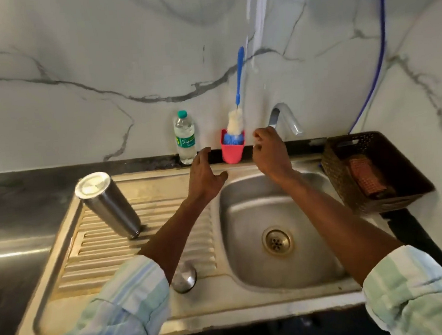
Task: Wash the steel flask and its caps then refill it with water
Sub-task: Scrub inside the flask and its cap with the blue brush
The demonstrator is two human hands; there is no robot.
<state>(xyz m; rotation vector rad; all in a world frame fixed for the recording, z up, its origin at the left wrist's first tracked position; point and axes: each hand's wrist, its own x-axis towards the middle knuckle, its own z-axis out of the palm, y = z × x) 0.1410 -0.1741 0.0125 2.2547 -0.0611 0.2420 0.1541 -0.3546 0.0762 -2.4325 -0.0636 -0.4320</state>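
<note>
The steel flask point(108, 204) stands upside down on the ribbed drainboard point(96, 255) at the left, its flat base facing up. A steel cap point(184, 277) lies on the drainboard near the front, partly hidden by my left forearm. My left hand point(204, 176) hovers with spread fingers above the sink's back edge, holding nothing. My right hand point(270, 152) is raised beside the tap point(285, 119), fingers loosely curled, empty. A blue-handled bottle brush point(236, 112) stands in a pink cup point(233, 150) between my hands.
The steel sink basin point(245, 218) with its drain point(277, 241) lies below my right arm. A plastic water bottle point(185, 138) stands against the marble wall. A brown woven basket point(413, 174) holding a scrub pad sits at the right. A blue hose point(381, 59) hangs down the wall.
</note>
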